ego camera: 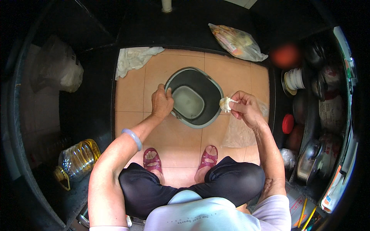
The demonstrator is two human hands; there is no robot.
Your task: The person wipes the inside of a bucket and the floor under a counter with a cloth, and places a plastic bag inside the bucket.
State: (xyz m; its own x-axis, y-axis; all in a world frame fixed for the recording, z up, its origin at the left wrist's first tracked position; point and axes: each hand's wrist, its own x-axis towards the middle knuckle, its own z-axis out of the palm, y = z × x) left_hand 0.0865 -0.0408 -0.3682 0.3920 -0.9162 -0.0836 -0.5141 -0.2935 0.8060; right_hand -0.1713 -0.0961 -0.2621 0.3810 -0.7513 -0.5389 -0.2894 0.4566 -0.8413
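A dark grey plastic bucket (212, 95) with a pale rim stands on the tiled floor in front of me, and its light inner bottom is visible. My left hand (162, 101) grips the bucket's left rim, thumb toward the inside. Just off the right rim, my right hand (245, 107) pinches a crumpled white tissue or cloth (225, 104) with a yellowish patch. Below that hand a clear plastic bag (238, 132) lies flat on the tiles.
A white cloth (136, 59) lies in the far left floor corner. A filled clear bag (235, 42) sits at the far right edge. An oil bottle (79, 158) stands to my left. Bowls (294, 79), a red lid (288, 124) and a pot lid (309, 161) line the right side.
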